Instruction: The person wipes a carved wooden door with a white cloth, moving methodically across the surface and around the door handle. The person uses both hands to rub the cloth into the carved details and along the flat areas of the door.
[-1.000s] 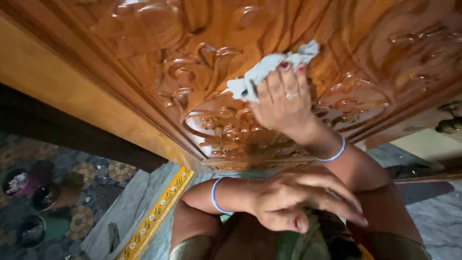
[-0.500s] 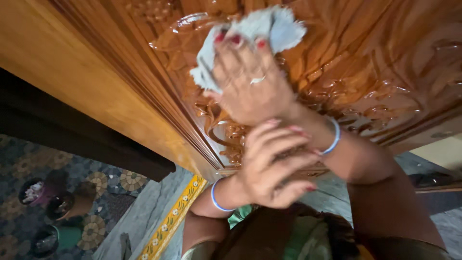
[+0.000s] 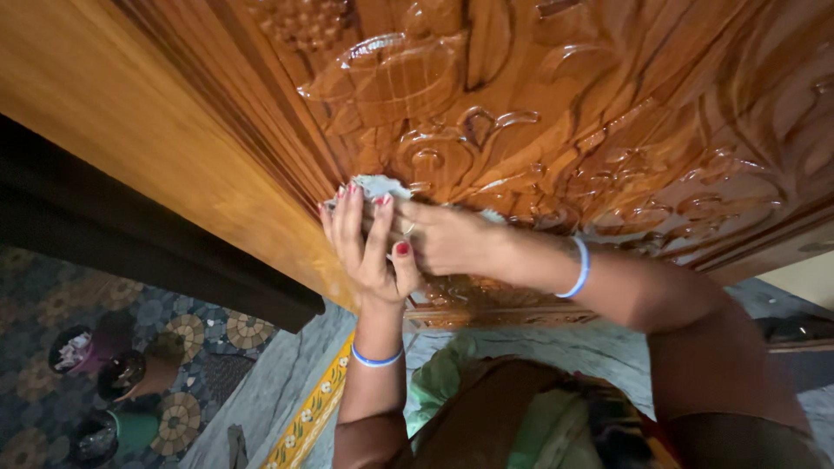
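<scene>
Containers, lower left of frame: three small round pots on the patterned floor. The dark pot with pale scraps inside (image 3: 72,347) sits uppermost. The brown glossy pot (image 3: 122,369) stands just beside it, its contents too dark to tell. The green-sided pot (image 3: 94,439) sits at the bottom edge, its contents unclear.

Surface: a glossy orange-brown carved wooden door (image 3: 565,104) fills the upper frame, with raised leaf and scroll relief. A plain smooth wooden frame (image 3: 130,130) runs diagonally along its left side.

Hands: the left hand (image 3: 365,247), centre of frame, has its fingers stretched flat upward, nails painted red, lying over the fingers of the right hand. The right hand (image 3: 447,239) reaches in from the right, a ring on one finger. Both are pressed together on a small pale grey-blue rag (image 3: 375,187), held against the carved edge of the door at frame centre. Only the top of the rag shows above the fingertips. Each wrist carries a thin blue bangle.

Room: a grey marble floor (image 3: 261,391) with a yellow flowered border strip (image 3: 317,408), lower centre; a dark floral-tiled floor (image 3: 174,326) lies to its left.
</scene>
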